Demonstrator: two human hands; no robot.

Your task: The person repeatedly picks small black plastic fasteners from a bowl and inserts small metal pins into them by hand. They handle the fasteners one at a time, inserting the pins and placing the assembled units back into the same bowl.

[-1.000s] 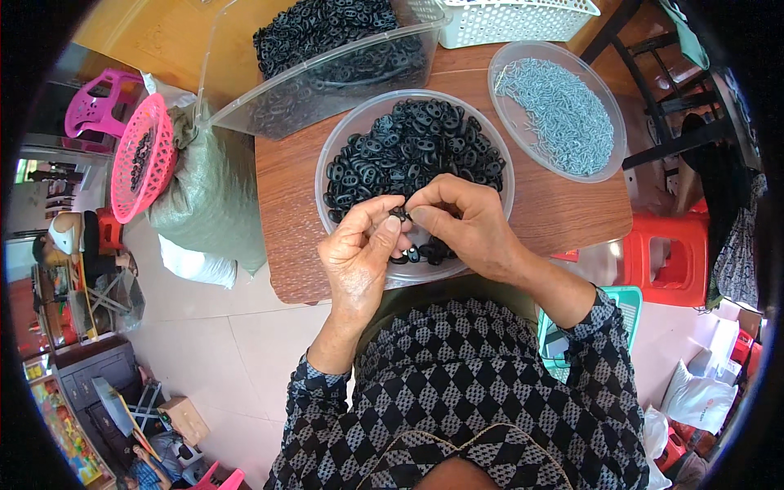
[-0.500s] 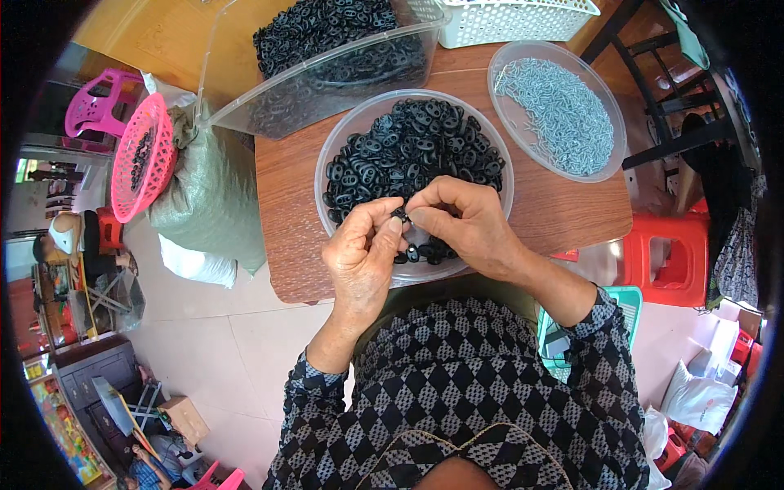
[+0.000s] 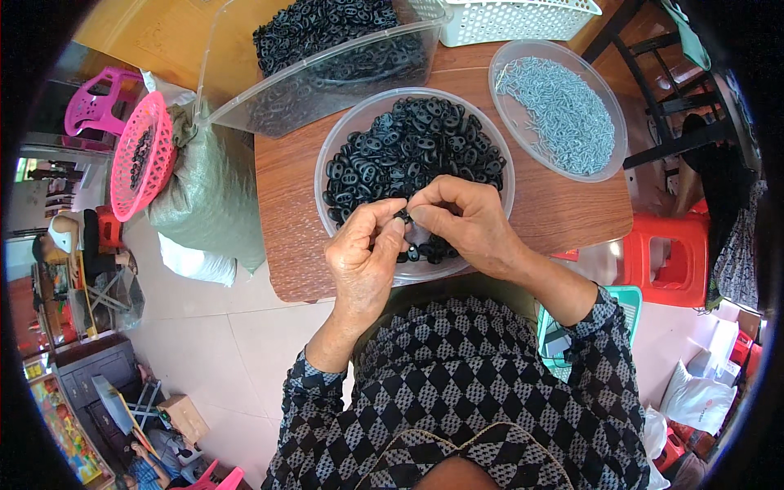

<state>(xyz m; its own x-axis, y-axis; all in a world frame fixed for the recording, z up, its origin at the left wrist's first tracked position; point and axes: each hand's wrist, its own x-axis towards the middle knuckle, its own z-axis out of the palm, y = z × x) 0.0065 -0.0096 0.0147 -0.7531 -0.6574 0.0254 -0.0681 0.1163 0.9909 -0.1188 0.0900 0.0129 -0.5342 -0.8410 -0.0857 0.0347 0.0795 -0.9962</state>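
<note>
Over the near part of a round clear tub (image 3: 324, 155), my two hands meet fingertip to fingertip. Between the thumb and fingers of my left hand (image 3: 365, 245) is a small black plastic piece (image 3: 403, 216), mostly hidden. My right hand (image 3: 467, 220) pinches at the same spot; what its fingertips grip is covered. Black plastic pieces with two holes (image 3: 408, 151) are heaped in the tub, and a few lie near its front wall. Right of the tub, a shallow clear round dish (image 3: 508, 122) holds many small silvery screws (image 3: 563, 114).
A large clear bin (image 3: 327, 64) of more black pieces stands tilted at the back left, beside a white perforated basket (image 3: 514, 20). A pink basket (image 3: 167, 163) rests on a green sack (image 3: 208, 196) left of the wooden table (image 3: 286, 261). A red stool (image 3: 670, 261) stands right.
Both hands stay pinched together over the tub. The left hand has shifted very slightly to the right; the tub and dish look the same.
</note>
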